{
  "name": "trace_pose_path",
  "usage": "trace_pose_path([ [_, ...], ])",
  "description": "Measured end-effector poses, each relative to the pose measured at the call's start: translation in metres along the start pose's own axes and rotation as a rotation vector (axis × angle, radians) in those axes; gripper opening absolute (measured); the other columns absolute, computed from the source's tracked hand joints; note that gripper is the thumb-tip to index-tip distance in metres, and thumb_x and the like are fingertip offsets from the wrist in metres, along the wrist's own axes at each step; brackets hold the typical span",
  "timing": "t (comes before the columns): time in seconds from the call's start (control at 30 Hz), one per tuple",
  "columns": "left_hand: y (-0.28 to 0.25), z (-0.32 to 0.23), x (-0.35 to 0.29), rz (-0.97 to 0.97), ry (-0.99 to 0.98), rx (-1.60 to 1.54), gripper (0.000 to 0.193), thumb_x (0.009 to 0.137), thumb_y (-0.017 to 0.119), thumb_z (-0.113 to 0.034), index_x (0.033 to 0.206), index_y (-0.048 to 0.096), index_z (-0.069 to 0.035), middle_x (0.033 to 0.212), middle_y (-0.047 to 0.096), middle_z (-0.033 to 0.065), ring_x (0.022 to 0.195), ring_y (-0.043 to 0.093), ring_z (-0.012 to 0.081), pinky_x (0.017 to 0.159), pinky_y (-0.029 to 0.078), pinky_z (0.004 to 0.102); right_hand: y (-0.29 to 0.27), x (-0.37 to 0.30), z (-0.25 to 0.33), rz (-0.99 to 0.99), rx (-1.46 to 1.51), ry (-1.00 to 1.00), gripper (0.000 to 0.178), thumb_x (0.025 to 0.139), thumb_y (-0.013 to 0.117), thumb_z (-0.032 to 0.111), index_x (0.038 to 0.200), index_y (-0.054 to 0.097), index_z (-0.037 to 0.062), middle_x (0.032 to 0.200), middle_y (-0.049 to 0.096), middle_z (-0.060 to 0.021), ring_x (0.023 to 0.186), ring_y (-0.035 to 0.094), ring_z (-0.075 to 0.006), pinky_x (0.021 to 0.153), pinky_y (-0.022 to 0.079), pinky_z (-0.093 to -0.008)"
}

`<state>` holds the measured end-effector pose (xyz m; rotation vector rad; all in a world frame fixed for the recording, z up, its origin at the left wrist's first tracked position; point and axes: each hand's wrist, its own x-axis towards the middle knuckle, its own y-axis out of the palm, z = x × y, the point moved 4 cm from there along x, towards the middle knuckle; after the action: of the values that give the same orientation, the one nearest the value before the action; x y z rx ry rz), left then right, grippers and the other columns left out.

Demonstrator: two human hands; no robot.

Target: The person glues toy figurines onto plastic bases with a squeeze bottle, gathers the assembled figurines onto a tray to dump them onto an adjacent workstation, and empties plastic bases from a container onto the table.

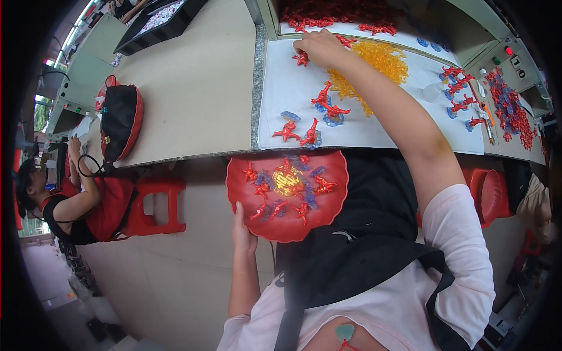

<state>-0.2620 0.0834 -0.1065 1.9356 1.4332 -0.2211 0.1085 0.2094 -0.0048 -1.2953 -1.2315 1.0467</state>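
My left hand (243,234) grips the near left rim of a red scalloped plate (237,199), thumb on top and the other fingers hidden beneath. Several small red plastic figurines (301,212) and clear blue pieces (310,200) lie in the plate around its gold centre emblem. At the far left of a white sheet (275,88), my right hand (318,49) has its fingertips closed on a red figurine (301,59). Beside that forearm spreads a heap of clear yellow pieces (380,58). Red figurines joined with blue pieces (332,109) stand nearer on the sheet.
Red pieces (339,13) fill the shelf at the back. More assembled figurines (459,88) and a red-and-blue pile (509,108) are on the right. A black-and-red bag (122,120) lies on the left table, near a seated person (76,205) and a red stool (158,186).
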Motion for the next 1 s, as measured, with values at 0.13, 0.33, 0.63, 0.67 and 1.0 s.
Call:
trace_pose_path([
  [0.13,0.003,-0.003,-0.002,-0.013,0.008,0.003,0.052,0.089,0.041,-0.037,0.128,0.03,-0.004,0.128,0.038,0.0104,0.115,0.04,0.0222,0.095,0.034,0.0368,-0.021,-0.036,0.005,-0.344,0.409,-0.051,0.02,0.075,0.055,0.009,0.095,0.054,0.0103,0.097,0.057,-0.0084,0.093,0.054,-0.021,0.085,0.04,-0.0341],
  [0.33,-0.005,0.002,0.0,0.038,0.006,-0.024,0.052,0.089,0.039,-0.036,0.128,0.029,-0.004,0.128,0.038,0.0109,0.116,0.04,0.0223,0.096,0.034,0.0371,0.0,-0.088,0.045,0.141,1.608,-0.046,0.02,0.083,0.053,0.016,0.1,0.05,0.0046,0.103,0.056,-0.0059,0.099,0.05,-0.0127,0.09,0.035,-0.0286],
  [0.63,-0.003,0.004,-0.011,0.072,0.012,-0.03,0.051,0.09,0.039,-0.036,0.128,0.029,-0.003,0.127,0.039,0.0099,0.115,0.04,0.0227,0.096,0.034,0.0364,0.001,-0.113,0.129,0.367,1.732,-0.299,0.019,0.08,0.055,0.008,0.098,0.052,0.0026,0.099,0.058,-0.0083,0.095,0.053,-0.0149,0.086,0.04,-0.0284],
  [0.67,-0.006,0.005,-0.011,0.072,0.015,-0.024,0.051,0.09,0.039,-0.036,0.128,0.029,-0.003,0.127,0.039,0.0099,0.115,0.04,0.0227,0.096,0.034,0.0364,-0.002,-0.122,0.14,0.343,1.691,-0.318,0.019,0.079,0.056,0.008,0.097,0.053,0.0026,0.097,0.058,-0.0074,0.094,0.053,-0.0147,0.085,0.04,-0.0277],
  [1.0,-0.031,0.015,-0.056,0.053,0.119,-0.06,0.055,0.088,0.041,-0.037,0.131,0.024,-0.007,0.132,0.032,0.0129,0.118,0.036,0.0282,0.097,0.032,0.045,-0.008,-0.195,0.203,0.056,0.933,-0.672,0.021,0.069,0.052,0.002,0.09,0.057,0.0044,0.09,0.056,-0.013,0.092,0.053,-0.0283,0.076,0.043,-0.0369],
])
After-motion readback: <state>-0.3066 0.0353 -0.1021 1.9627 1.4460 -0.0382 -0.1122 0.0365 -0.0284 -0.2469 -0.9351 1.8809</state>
